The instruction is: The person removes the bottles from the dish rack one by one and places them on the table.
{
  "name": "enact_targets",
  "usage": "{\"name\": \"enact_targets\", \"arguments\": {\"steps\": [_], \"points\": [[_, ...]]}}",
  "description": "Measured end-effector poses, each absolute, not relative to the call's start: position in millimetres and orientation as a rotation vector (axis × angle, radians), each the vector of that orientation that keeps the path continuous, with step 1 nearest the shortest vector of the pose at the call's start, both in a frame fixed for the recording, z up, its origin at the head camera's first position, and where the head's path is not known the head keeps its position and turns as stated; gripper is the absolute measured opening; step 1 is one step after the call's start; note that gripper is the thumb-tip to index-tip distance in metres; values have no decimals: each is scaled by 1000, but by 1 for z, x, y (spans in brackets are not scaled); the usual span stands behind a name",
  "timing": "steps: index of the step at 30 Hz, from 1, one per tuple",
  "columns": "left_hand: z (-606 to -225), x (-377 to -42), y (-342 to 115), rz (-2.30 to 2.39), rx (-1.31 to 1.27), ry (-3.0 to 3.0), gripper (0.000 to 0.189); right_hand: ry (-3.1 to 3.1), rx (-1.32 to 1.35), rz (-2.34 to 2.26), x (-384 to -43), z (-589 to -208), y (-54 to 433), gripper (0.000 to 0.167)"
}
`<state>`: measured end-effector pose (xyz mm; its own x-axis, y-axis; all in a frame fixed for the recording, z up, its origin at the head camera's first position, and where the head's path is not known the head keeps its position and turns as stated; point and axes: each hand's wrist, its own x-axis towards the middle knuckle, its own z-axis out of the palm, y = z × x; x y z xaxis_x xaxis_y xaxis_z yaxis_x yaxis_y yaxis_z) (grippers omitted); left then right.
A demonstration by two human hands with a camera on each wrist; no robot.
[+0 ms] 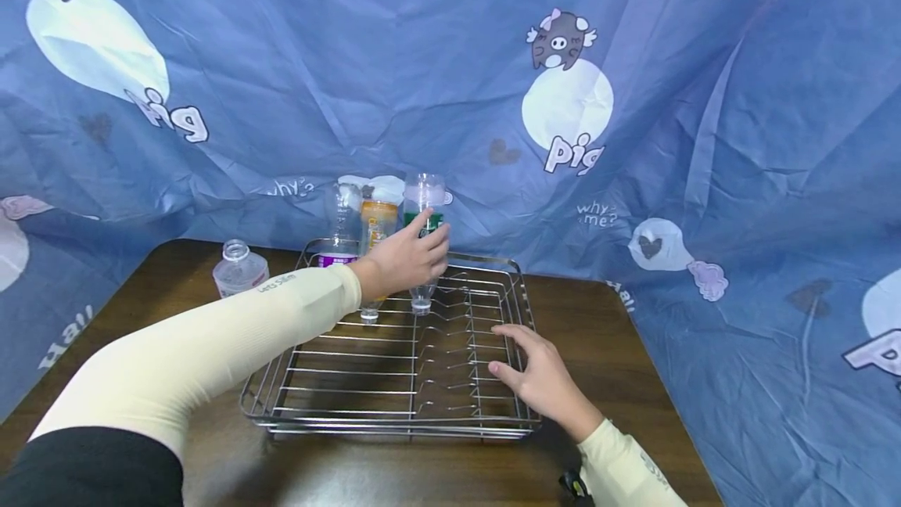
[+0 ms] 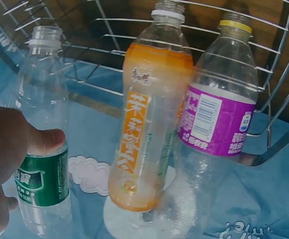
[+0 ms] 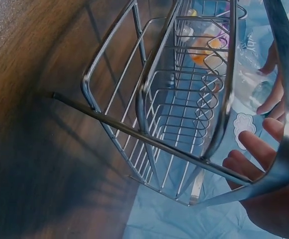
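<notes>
My left hand grips a clear plastic bottle with a green label, its thumb across the bottle in the left wrist view. That bottle is upside down, neck lowest, over the back of the wire dish rack. Beside it, also neck down in the rack, are an orange-labelled bottle and a purple-labelled bottle. The left forearm hides part of these two in the head view. Near the rack's right side, my right hand holds nothing, thumb and fingers spread apart.
Left of the rack, a clear bottle stands upright and uncapped on the brown table. Behind the table hangs a blue cloth with printed pigs. Raised wire loops run along the rack's right part.
</notes>
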<state>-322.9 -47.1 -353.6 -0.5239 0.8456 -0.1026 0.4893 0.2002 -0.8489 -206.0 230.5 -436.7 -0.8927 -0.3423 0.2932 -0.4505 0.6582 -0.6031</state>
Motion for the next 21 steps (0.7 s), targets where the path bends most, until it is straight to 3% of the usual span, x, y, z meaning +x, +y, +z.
{"name": "enact_targets", "arguments": {"steps": [9,16,21], "points": [[-346,-312,-42,1137,-1255,-2132,62,-2676,704,1040,-207,-432,230,52],[-346,-304,-41,1142,-1266,-2104,64,-2623,733,1024,-208,-430,230,55],[-348,-300,-44,1038,-1257,-2131,54,-2632,728,1040,-206,-428,229,57]]}}
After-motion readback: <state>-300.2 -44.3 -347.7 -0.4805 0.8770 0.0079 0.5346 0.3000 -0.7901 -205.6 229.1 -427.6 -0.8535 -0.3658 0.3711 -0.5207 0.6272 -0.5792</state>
